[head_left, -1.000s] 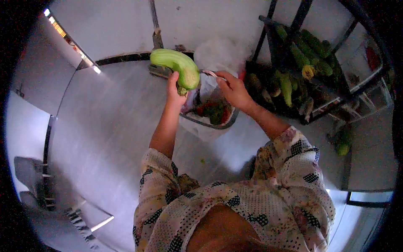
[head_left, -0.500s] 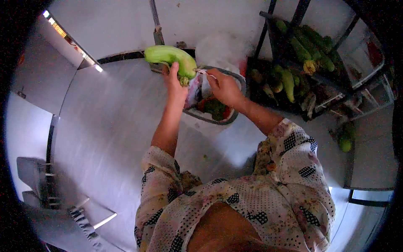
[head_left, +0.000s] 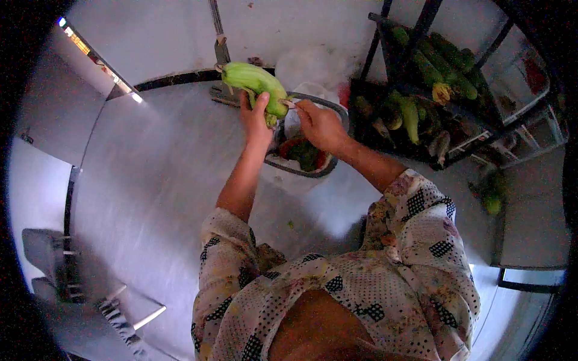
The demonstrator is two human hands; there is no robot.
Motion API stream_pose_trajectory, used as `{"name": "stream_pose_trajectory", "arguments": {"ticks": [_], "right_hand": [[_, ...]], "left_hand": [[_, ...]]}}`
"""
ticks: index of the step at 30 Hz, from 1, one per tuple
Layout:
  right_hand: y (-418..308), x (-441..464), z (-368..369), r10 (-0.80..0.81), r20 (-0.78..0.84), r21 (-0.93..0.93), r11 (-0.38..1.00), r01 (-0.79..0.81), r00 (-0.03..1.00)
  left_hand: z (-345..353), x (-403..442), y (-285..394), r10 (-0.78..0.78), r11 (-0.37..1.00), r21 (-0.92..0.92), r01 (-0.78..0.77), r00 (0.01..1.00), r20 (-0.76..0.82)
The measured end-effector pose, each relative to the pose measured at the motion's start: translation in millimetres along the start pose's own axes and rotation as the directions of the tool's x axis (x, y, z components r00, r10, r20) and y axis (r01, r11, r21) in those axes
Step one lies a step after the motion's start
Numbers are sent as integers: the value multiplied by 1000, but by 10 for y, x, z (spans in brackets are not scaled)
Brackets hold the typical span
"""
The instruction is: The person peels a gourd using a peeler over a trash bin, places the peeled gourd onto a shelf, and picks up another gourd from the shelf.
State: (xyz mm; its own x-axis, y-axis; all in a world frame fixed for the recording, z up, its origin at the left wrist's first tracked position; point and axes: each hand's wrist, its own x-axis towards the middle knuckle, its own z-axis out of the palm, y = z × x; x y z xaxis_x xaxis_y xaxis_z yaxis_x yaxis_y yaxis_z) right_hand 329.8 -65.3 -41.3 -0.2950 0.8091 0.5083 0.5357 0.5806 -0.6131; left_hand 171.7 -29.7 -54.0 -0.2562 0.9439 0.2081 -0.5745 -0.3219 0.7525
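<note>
My left hand (head_left: pixel 257 117) is wrapped round the lower side of a curved, light green gourd (head_left: pixel 256 79), with my thumb pressed on it. Thin strips of peel hang from the gourd near my fingers. My right hand (head_left: pixel 322 126) is closed on a small, slim peeler (head_left: pixel 289 104), whose pale end touches the gourd's right end. My fingers hide most of the peeler. Below both hands stands a bin (head_left: pixel 313 174) with a grey rim, holding a bag and dark green scraps (head_left: pixel 306 154).
A black rack (head_left: pixel 385 72) at the right carries several green gourds (head_left: pixel 445 66) and other vegetables. Another green vegetable (head_left: pixel 494 201) lies on the floor below it. A whitish plastic bag (head_left: pixel 316 66) is behind the bin. Grey chairs (head_left: pixel 45 253) stand at the lower left.
The gourd has shifted slightly right and turned in my left hand, its right end tipping down. The peeler stays against that end, and more loose peel shows.
</note>
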Motion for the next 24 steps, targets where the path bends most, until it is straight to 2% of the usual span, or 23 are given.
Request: {"name": "stream_pose_trajectory", "arguments": {"ticks": [2,3,4,7,8,11,14,15,17,20,24], "right_hand": [[145,-138,121,-88,43,-22,996,89,995],[161,-154,180,-56,100,-39,997,60,993],[151,-163,245,-19,153,-55,998,28,988],[9,-71,35,118,228,-32,993,-114,966],[-32,-38,-64,164,242,-12,986,-166,956],[167,-99,-145,179,128,22,983,-183,976],[188,-6,-206,146,17,210,967,-146,989],[189,16,-208,122,-2,198,973,-119,993],[172,87,-216,73,-43,172,983,-64,996],[33,152,-348,143,15,124,982,-144,990],[-19,193,-324,119,-21,40,992,-118,993]], "left_hand": [[-115,141,-162,5,998,-59,-8,998,-55],[-121,161,-170,0,996,-88,-7,997,-81],[-98,170,-77,-114,992,-68,109,990,-77],[-195,303,-175,51,993,-112,-45,997,49],[-184,255,-119,-44,976,-211,50,999,31],[-217,128,-8,-167,905,-383,183,983,75],[-293,42,41,-294,786,-528,322,946,138],[-297,35,35,-335,737,-567,367,928,165],[-270,69,-29,-288,835,-434,338,941,178],[-229,125,-144,-201,942,-226,248,956,212],[-96,82,-173,-142,987,-50,155,967,211]]}}
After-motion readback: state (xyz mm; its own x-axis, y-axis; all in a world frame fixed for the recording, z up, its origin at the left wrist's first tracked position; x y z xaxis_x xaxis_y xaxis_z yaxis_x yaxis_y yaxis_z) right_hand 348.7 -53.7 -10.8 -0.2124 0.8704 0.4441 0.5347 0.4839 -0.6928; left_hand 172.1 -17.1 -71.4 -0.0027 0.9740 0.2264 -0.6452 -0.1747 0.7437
